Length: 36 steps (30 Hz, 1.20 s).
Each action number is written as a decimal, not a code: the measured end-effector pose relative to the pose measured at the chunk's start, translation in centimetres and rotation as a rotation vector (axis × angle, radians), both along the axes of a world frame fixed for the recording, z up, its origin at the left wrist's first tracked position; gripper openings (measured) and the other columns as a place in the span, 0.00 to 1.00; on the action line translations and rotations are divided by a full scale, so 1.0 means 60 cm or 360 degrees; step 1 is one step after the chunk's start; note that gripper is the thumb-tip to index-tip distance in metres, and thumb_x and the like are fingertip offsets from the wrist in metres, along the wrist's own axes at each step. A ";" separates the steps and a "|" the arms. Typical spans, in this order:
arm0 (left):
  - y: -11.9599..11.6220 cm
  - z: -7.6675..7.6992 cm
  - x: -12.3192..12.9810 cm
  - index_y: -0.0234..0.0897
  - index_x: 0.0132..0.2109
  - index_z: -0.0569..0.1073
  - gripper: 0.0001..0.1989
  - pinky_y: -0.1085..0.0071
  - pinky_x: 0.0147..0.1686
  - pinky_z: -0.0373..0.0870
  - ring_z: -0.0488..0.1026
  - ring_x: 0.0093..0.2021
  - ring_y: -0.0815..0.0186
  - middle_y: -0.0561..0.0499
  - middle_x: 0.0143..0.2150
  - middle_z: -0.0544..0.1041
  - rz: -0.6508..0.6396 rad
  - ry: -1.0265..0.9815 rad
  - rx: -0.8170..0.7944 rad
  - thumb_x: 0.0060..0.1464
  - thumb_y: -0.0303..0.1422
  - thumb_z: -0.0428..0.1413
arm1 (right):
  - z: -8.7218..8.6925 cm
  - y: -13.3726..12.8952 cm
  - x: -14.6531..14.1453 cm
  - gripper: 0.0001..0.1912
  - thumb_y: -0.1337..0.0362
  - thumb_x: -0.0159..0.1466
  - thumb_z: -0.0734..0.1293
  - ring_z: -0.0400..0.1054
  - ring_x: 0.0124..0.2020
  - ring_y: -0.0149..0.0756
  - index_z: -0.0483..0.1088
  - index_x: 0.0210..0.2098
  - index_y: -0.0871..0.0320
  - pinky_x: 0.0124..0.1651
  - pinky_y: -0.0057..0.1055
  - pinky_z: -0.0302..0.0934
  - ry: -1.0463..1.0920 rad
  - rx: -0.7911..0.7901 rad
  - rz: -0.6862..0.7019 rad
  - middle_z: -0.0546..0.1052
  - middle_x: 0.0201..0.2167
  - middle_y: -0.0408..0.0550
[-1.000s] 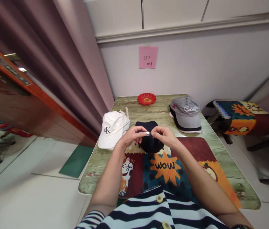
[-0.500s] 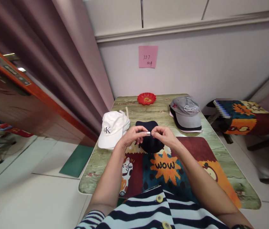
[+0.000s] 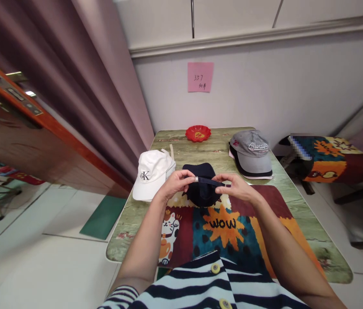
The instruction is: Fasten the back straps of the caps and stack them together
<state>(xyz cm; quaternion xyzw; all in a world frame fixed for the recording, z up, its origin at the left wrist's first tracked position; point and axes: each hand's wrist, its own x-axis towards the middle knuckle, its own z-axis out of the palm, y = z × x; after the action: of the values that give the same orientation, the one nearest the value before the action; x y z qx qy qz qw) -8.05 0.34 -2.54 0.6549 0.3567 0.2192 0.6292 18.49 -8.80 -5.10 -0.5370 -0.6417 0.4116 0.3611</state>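
Left hand (image 3: pixel 178 183) is pinching small silvery clasp (image 3: pixel 196 179); right hand (image 3: pixel 234 186) is moving toward 3 o'clock, pinching flat navy fabric strap (image 3: pixel 210 182).

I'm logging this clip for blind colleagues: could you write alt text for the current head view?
A person's left hand and right hand hold a dark cap's strap between them, a silver clasp by the left one, over a table. A white cap sits left, a grey cap tops a stack right, and a red dish lies behind.
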 end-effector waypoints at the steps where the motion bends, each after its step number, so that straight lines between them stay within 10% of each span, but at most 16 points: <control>1: 0.001 -0.001 -0.005 0.35 0.39 0.77 0.16 0.76 0.23 0.56 0.63 0.23 0.74 0.55 0.26 0.71 -0.0020 0.0029 0.0048 0.52 0.44 0.65 | -0.005 -0.002 0.011 0.26 0.49 0.55 0.77 0.72 0.51 0.48 0.77 0.49 0.55 0.54 0.39 0.64 -0.0114 -0.0004 0.0048 0.80 0.49 0.50; 8: 0.026 -0.024 -0.047 0.40 0.51 0.79 0.26 0.64 0.44 0.72 0.73 0.42 0.62 0.47 0.49 0.77 -0.0242 0.0421 0.0710 0.43 0.36 0.69 | -0.063 0.004 0.030 0.21 0.64 0.55 0.75 0.69 0.60 0.52 0.79 0.49 0.47 0.64 0.52 0.56 -0.0845 0.0261 0.0089 0.75 0.60 0.52; 13: 0.036 -0.047 -0.065 0.39 0.44 0.81 0.16 0.47 0.66 0.58 0.65 0.66 0.48 0.42 0.67 0.69 -0.0174 0.0588 0.0996 0.45 0.32 0.65 | -0.065 0.013 0.004 0.15 0.68 0.58 0.71 0.68 0.62 0.52 0.81 0.44 0.48 0.67 0.59 0.51 -0.0826 0.0295 -0.0016 0.74 0.61 0.53; 18: 0.033 -0.008 -0.057 0.36 0.47 0.81 0.17 0.56 0.59 0.69 0.78 0.53 0.52 0.44 0.49 0.83 0.0008 -0.0096 0.0402 0.49 0.34 0.66 | -0.005 0.017 0.006 0.12 0.60 0.61 0.73 0.72 0.57 0.48 0.81 0.43 0.53 0.64 0.49 0.60 0.0061 0.0380 -0.0061 0.79 0.55 0.51; 24: 0.011 0.030 -0.024 0.36 0.43 0.81 0.23 0.59 0.51 0.77 0.82 0.44 0.53 0.46 0.39 0.84 0.0326 -0.1050 -0.0376 0.43 0.47 0.70 | 0.047 0.013 -0.011 0.14 0.59 0.59 0.76 0.79 0.40 0.39 0.79 0.44 0.54 0.51 0.36 0.71 0.1502 -0.0079 -0.0223 0.84 0.39 0.44; 29: -0.036 -0.013 0.025 0.40 0.53 0.79 0.37 0.50 0.62 0.69 0.72 0.63 0.46 0.45 0.51 0.82 0.0399 -0.1212 -0.0766 0.52 0.65 0.52 | 0.017 0.022 -0.054 0.11 0.64 0.70 0.64 0.80 0.43 0.36 0.78 0.46 0.55 0.56 0.35 0.71 0.2191 -0.0544 -0.0369 0.85 0.40 0.45; 36: -0.045 -0.028 0.032 0.42 0.65 0.71 0.35 0.55 0.69 0.59 0.65 0.69 0.52 0.48 0.59 0.79 0.0387 -0.1270 -0.0946 0.61 0.58 0.45 | -0.031 0.028 -0.045 0.19 0.65 0.73 0.55 0.81 0.42 0.35 0.77 0.48 0.59 0.57 0.37 0.71 0.2475 -0.0691 -0.0501 0.85 0.38 0.48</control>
<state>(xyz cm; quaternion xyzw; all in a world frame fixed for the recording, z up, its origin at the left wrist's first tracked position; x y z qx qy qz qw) -6.11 -2.35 -4.23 0.2668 0.2093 0.4129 0.8453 15.77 -7.14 -6.95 -0.2399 -0.0316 0.7256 0.6442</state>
